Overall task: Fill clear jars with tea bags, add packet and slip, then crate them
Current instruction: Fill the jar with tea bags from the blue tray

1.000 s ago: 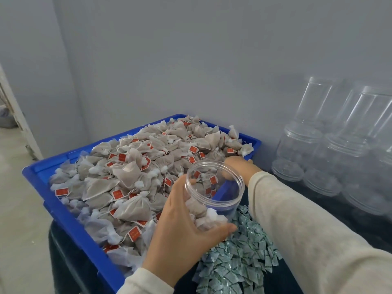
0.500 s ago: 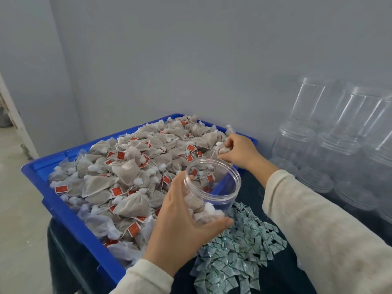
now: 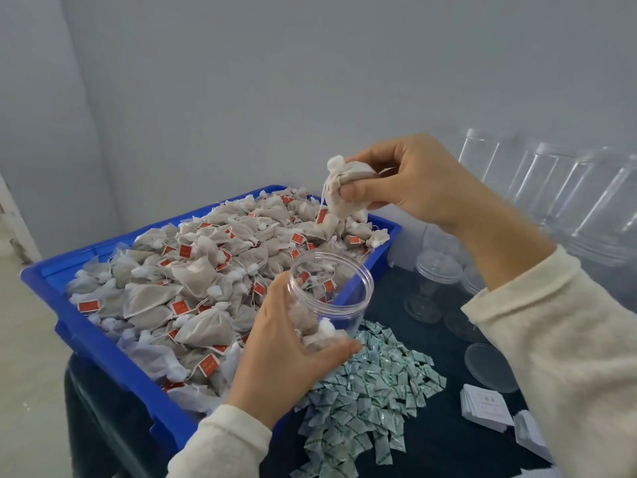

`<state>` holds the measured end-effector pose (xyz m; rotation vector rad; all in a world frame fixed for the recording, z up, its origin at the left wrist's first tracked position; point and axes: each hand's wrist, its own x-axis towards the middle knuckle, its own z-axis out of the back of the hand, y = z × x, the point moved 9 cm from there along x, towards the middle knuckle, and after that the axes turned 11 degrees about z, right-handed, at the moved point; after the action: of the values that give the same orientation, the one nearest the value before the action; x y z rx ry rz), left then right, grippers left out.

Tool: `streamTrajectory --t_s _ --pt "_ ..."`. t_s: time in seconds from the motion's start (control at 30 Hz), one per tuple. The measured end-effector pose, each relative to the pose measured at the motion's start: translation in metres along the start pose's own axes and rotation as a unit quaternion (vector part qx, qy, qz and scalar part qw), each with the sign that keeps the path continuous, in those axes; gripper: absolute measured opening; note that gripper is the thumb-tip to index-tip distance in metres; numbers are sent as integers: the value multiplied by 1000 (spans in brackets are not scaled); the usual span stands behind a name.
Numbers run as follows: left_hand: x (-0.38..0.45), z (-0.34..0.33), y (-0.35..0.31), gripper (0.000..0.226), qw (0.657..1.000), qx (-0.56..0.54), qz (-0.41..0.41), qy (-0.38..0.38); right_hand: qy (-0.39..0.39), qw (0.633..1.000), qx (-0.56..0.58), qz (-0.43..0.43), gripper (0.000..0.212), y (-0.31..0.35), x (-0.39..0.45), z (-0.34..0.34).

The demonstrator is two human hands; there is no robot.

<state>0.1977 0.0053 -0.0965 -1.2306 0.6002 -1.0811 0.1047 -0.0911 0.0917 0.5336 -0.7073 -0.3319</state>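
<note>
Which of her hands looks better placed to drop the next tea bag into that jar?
The right hand. It already pinches a tea bag, raised above and behind the open clear jar, while the left hand grips the jar itself, tilted toward the blue bin.

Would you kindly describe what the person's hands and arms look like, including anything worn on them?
Both arms wear long cream knit sleeves with soft rolled cuffs ending at the wrists. The left hand and right hand are bare: no gloves, rings, watch or bracelets show, and the fingers have short, unpainted nails.
</note>
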Motion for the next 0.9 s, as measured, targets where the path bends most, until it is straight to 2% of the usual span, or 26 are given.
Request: streamTrajectory --t_s 0.07,0.17,0.37,0.53,0.67,0.8,0.9 --pt "1 -2 4 114 1000 -12 11 9 23 1000 4 5 29 14 -9 -1" --pt "1 -2 4 108 1000 -14 5 9 72 997 -22 7 23 22 -23 -12" --pt "1 0 -2 89 999 -31 -11 -1 138 971 -193 6 17 12 -39 -43" --pt "2 -2 4 95 1000 -18 -6 1 167 928 -330 49 16 16 -42 -70" --pt "1 0 -1 81 1000 -15 -22 -8 226 880 -413 59 8 14 -39 -88" --pt "2 -3 -2 85 999 -38 -18 5 297 842 -448 54 36 4 -37 -105" --pt "2 -5 -3 91 998 -59 -16 24 348 826 -441 44 31 -4 -40 -114"
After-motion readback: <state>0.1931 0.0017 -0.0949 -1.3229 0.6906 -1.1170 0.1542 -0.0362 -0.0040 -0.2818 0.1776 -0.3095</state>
